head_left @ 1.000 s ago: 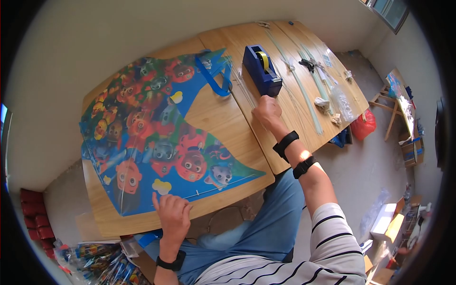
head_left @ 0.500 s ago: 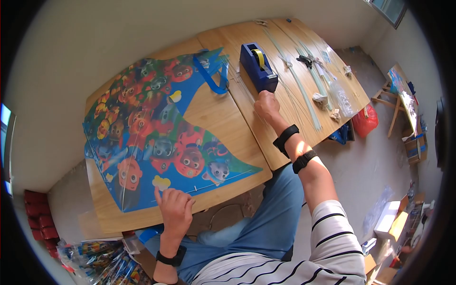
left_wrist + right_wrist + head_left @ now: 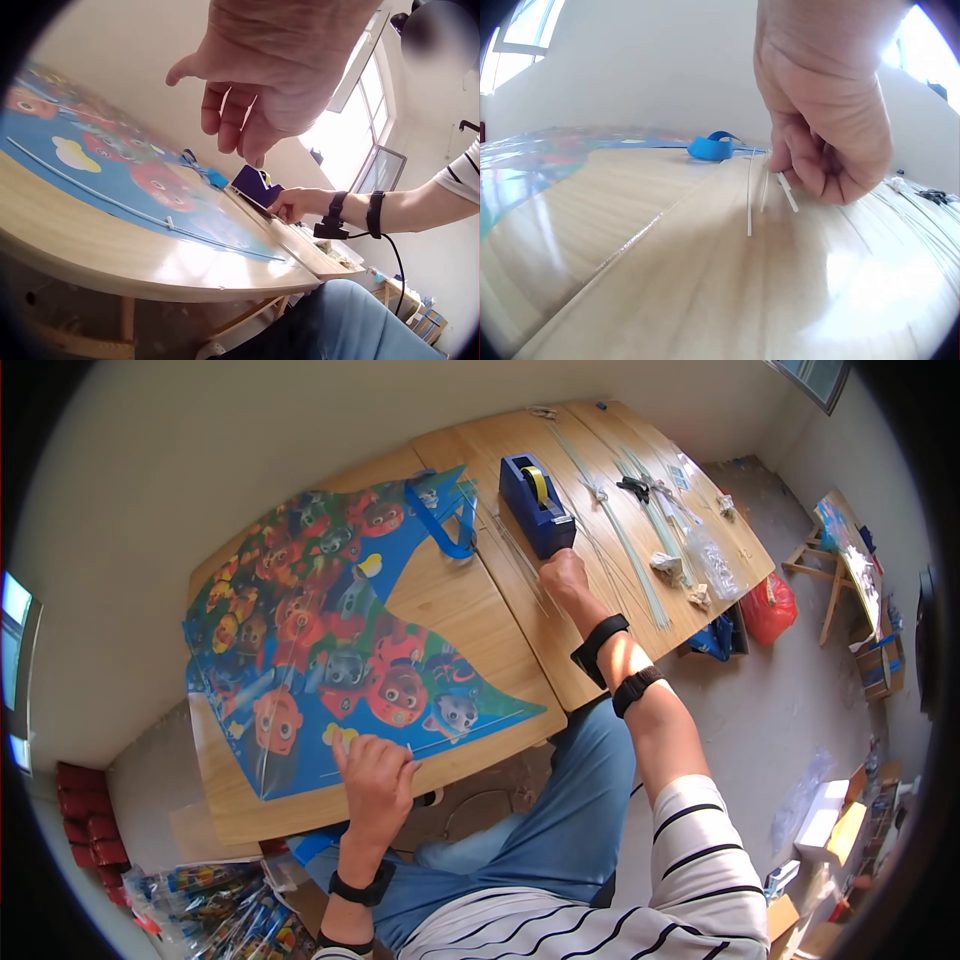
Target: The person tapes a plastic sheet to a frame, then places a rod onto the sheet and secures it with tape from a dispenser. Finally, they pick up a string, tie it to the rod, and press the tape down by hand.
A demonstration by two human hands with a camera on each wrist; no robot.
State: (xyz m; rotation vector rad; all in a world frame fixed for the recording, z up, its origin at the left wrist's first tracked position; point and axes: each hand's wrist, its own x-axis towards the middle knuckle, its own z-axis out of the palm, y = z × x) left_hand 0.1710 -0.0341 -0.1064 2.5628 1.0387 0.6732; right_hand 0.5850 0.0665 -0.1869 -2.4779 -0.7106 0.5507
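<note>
A cartoon-printed kite [image 3: 350,610] lies flat on the left of the table, a thin white rod with a small clip [image 3: 170,223] along its near edge. My left hand [image 3: 375,765] hovers over that edge by a yellow cloud print, fingers loosely bent and holding nothing. Right in front of the blue tape dispenser [image 3: 545,525], which carries a yellow roll, is my right hand [image 3: 565,578]. Its curled fingertips pinch a thin white rod [image 3: 793,202] low over the wood; the rod's far part is hidden behind the hand. Other thin rods [image 3: 750,214] lie alongside.
A blue ribbon loop [image 3: 430,525] sits at the kite's far right corner. Bundles of pale rods [image 3: 640,575], black clips [image 3: 634,487] and crumpled plastic [image 3: 710,560] cover the right part of the table. Bagged goods [image 3: 215,910] are on the floor at left.
The head view has shifted slightly. My left hand has moved a little right along the kite's near edge; my right hand stays by the tape dispenser.
</note>
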